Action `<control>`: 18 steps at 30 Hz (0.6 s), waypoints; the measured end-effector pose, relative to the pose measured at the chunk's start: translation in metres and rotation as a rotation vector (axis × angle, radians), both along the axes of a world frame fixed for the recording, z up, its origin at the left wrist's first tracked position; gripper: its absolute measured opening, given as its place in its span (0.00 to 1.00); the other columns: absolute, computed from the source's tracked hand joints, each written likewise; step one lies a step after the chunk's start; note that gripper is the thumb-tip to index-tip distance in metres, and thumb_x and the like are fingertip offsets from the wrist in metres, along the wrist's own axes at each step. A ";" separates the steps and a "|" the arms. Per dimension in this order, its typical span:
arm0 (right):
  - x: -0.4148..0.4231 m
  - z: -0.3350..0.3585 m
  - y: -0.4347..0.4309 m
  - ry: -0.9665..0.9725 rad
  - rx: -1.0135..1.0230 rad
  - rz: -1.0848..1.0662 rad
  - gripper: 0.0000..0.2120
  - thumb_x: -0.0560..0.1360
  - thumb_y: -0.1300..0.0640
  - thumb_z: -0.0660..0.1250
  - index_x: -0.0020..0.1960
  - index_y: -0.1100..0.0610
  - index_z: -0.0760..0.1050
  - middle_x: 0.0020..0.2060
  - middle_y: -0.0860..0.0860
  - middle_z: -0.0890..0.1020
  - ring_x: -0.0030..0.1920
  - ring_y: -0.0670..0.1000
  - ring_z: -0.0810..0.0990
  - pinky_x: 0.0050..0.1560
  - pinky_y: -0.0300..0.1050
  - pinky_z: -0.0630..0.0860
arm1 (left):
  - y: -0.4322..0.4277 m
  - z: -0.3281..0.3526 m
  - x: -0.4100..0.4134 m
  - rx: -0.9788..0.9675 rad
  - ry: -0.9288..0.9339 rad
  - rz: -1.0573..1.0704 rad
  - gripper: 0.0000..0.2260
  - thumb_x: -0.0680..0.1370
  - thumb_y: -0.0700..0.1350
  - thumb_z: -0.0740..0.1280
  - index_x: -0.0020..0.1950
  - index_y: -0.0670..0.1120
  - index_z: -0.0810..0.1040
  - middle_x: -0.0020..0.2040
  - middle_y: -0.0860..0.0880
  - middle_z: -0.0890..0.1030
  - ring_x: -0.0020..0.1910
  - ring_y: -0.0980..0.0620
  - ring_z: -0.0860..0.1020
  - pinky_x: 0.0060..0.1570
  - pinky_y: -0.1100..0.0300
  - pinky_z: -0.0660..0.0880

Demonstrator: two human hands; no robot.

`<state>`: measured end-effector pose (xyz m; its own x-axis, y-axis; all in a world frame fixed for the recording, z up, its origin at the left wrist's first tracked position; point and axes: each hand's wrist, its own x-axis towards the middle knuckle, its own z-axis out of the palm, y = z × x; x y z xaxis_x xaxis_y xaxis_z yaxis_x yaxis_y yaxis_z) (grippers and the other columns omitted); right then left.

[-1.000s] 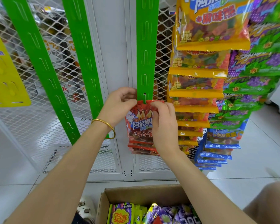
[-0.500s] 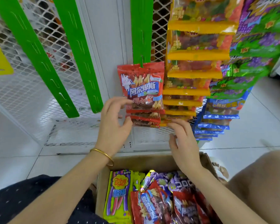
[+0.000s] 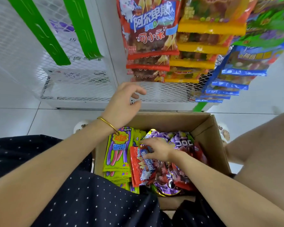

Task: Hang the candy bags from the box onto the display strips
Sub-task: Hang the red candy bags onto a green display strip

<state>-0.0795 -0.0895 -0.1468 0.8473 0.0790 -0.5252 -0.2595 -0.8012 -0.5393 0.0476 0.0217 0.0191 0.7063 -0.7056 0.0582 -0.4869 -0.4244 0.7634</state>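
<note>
Your right hand (image 3: 156, 149) is down in the cardboard box (image 3: 208, 128), fingers spread flat across the top red candy bag (image 3: 141, 166). Contact only; whether any finger has closed on an edge cannot be told. Your left hand (image 3: 123, 104) hovers at 12 o'clock of the box, just above its far rim, fingers loosely curled and empty.

Red bag lies at centre of the box, green bags (image 3: 116, 154) at its 9 o'clock, purple bags (image 3: 179, 143) at 2 o'clock. Hung red bags (image 3: 147, 30) sit on the strip at 12 o'clock, empty green display strips (image 3: 82, 27) at 10 o'clock.

Handling estimate: light, soft, glossy film; likely slippery and crinkly, contents shift. Pinch the flat sealed top edge beside the hang hole, not the filled belly. Lift slowly; neighbouring bags may drag along.
</note>
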 end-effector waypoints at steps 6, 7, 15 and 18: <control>0.004 -0.005 0.017 -0.075 -0.079 0.066 0.13 0.72 0.51 0.68 0.54 0.56 0.73 0.56 0.52 0.75 0.61 0.53 0.67 0.55 0.50 0.67 | 0.001 -0.002 0.004 0.066 0.008 0.017 0.11 0.75 0.35 0.63 0.53 0.47 0.76 0.55 0.52 0.69 0.47 0.60 0.74 0.43 0.79 0.67; 0.004 -0.005 0.016 -0.078 -0.065 0.069 0.10 0.72 0.53 0.68 0.50 0.56 0.73 0.52 0.52 0.76 0.57 0.53 0.68 0.53 0.49 0.68 | 0.001 -0.002 0.004 0.072 0.008 0.018 0.11 0.75 0.35 0.63 0.53 0.48 0.76 0.55 0.52 0.69 0.47 0.61 0.73 0.44 0.79 0.67; 0.011 0.033 -0.034 -0.142 0.267 -0.232 0.15 0.73 0.64 0.69 0.35 0.51 0.67 0.32 0.45 0.72 0.33 0.40 0.72 0.36 0.32 0.67 | 0.002 -0.002 0.004 0.198 -0.008 -0.034 0.10 0.77 0.40 0.63 0.57 0.48 0.76 0.57 0.51 0.71 0.48 0.59 0.74 0.44 0.82 0.64; 0.009 0.054 -0.050 -0.236 0.330 -0.414 0.12 0.72 0.64 0.69 0.37 0.54 0.69 0.32 0.45 0.73 0.31 0.37 0.71 0.36 0.31 0.66 | 0.001 -0.005 0.004 0.380 0.059 -0.102 0.15 0.78 0.47 0.63 0.64 0.44 0.72 0.63 0.47 0.73 0.58 0.53 0.74 0.52 0.71 0.67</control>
